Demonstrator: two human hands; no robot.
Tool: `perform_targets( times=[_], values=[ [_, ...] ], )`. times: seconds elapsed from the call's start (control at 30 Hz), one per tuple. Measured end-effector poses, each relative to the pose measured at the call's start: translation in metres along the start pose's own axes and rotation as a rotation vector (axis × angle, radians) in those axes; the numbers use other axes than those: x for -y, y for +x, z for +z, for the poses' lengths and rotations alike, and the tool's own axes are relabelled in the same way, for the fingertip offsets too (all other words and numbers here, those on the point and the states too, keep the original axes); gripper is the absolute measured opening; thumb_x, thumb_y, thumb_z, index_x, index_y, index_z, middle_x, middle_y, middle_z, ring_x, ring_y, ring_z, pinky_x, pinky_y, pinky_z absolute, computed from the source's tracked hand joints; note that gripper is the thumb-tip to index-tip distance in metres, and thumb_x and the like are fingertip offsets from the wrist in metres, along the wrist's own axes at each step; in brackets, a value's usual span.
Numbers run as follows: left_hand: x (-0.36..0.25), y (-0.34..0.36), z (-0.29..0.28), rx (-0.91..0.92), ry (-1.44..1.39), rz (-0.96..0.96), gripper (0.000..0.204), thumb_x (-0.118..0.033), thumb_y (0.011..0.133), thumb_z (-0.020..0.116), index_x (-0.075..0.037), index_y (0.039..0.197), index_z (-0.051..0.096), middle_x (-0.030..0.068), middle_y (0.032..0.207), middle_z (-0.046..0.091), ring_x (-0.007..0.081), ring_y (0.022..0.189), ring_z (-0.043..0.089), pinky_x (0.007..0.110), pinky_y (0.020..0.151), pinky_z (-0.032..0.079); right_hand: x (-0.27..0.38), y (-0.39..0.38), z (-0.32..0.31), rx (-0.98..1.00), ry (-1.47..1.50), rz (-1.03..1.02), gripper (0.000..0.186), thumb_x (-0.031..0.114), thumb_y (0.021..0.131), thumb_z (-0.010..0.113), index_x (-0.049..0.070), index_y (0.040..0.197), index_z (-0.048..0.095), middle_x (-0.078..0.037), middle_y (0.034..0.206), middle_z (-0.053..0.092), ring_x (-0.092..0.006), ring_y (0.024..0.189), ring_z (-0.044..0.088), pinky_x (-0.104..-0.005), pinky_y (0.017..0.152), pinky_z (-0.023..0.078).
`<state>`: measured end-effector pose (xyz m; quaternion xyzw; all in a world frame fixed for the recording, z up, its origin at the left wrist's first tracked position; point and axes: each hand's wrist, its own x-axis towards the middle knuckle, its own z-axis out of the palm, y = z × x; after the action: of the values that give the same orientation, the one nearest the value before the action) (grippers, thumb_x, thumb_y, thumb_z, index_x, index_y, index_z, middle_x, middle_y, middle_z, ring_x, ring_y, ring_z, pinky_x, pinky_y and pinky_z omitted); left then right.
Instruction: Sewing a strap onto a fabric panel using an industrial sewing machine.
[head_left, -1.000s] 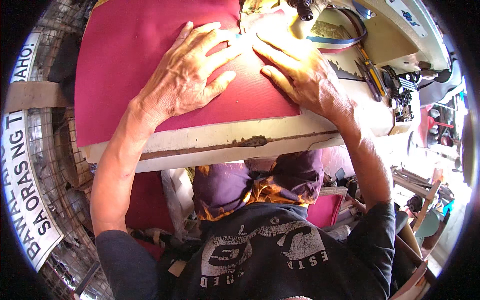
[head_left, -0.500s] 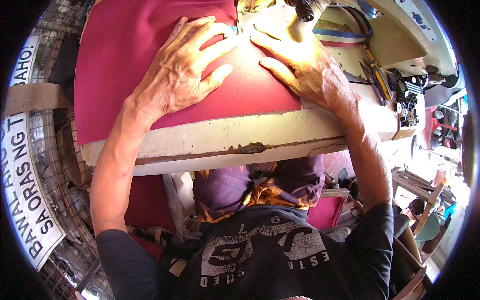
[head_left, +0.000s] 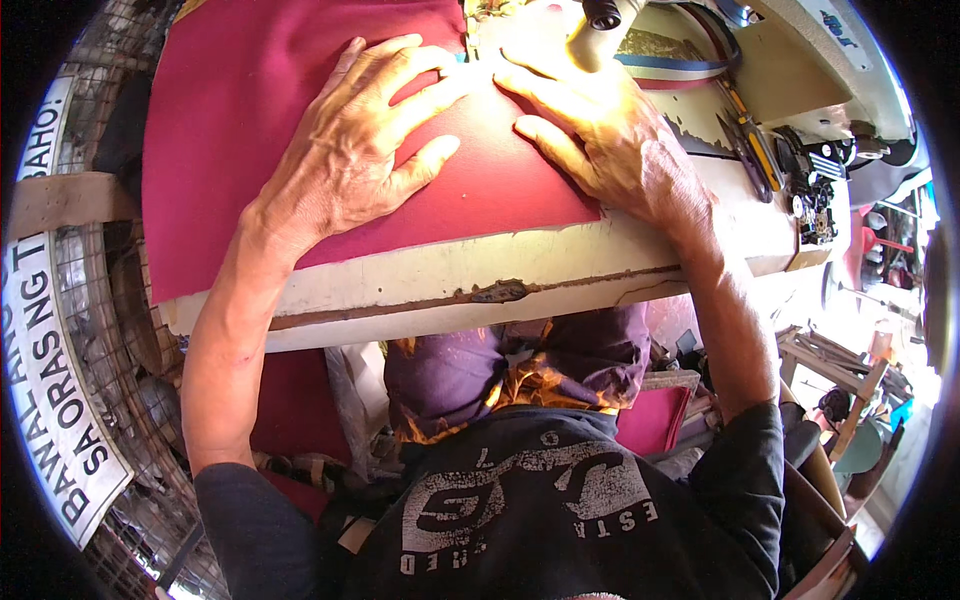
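A wide sheet of maroon cloth [head_left: 240,130] lies over the worktop beneath both hands. My left hand [head_left: 370,130] rests flat on its middle, palm down, fingers spread and thumb out to the side. My right hand [head_left: 610,130] lies at the cloth's right edge with its fingers stretched toward the left hand, partly washed out by bright light. The fingertips of both hands are near the metal plate [head_left: 495,35] of a sewing machine [head_left: 840,50]. Glare hides the detail around the needle area.
Right of my right hand lie small snips [head_left: 745,150] and a yellow-black tool [head_left: 755,135]. A striped band [head_left: 680,70] curls behind them. The worn worktop edge [head_left: 500,290] is chipped. Wire mesh [head_left: 110,340] with a white sign [head_left: 65,420] stands at the left.
The cloth has turned slightly, its near left corner shifting down and left. Both hands have moved a little left with it, keeping their flat, spread pose.
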<state>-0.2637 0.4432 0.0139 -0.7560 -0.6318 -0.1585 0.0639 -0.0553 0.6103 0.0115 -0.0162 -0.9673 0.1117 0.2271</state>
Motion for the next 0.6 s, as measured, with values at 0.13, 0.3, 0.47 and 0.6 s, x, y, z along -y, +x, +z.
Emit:
perform_targets(
  times=[0.13, 0.3, 0.47, 0.6],
  values=[
    [0.0, 0.0, 0.0, -0.002, 0.005, -0.001, 0.049, -0.022, 0.089, 0.069, -0.009, 0.136, 0.061, 0.0148, 0.138, 0.054, 0.0357, 0.136, 0.046, 0.055, 0.12, 0.032, 0.0, 0.001, 0.0, -0.001, 0.009, 0.008, 0.036, 0.026, 0.095, 0.063, 0.008, 0.127, 0.064, -0.017, 0.117, 0.064, -0.0356, 0.109, 0.06, -0.0458, 0.098, 0.047],
    [0.001, 0.0, -0.001, 0.005, -0.001, -0.012, 0.049, -0.022, 0.088, 0.07, -0.009, 0.135, 0.062, 0.0146, 0.138, 0.054, 0.0351, 0.136, 0.046, 0.055, 0.12, 0.032, -0.001, 0.004, 0.0, 0.01, 0.002, -0.017, 0.039, 0.025, 0.093, 0.065, 0.007, 0.126, 0.063, -0.017, 0.117, 0.064, -0.0365, 0.109, 0.059, -0.0455, 0.098, 0.047],
    [0.001, 0.002, -0.001, 0.018, -0.004, -0.017, 0.049, -0.022, 0.088, 0.07, -0.01, 0.135, 0.062, 0.0144, 0.137, 0.055, 0.0353, 0.135, 0.047, 0.055, 0.12, 0.032, -0.002, 0.005, -0.002, -0.021, -0.036, -0.049, 0.038, 0.025, 0.091, 0.066, 0.004, 0.124, 0.064, -0.017, 0.115, 0.064, -0.0369, 0.108, 0.059, -0.0454, 0.098, 0.047],
    [0.001, 0.003, 0.001, 0.0, -0.024, -0.005, 0.049, -0.023, 0.089, 0.07, -0.01, 0.135, 0.062, 0.0147, 0.137, 0.055, 0.0357, 0.135, 0.048, 0.055, 0.12, 0.032, -0.011, 0.012, -0.006, 0.008, -0.04, -0.099, 0.031, 0.025, 0.092, 0.066, 0.003, 0.114, 0.068, -0.017, 0.107, 0.066, -0.0364, 0.103, 0.061, -0.0456, 0.092, 0.05]
  ],
)
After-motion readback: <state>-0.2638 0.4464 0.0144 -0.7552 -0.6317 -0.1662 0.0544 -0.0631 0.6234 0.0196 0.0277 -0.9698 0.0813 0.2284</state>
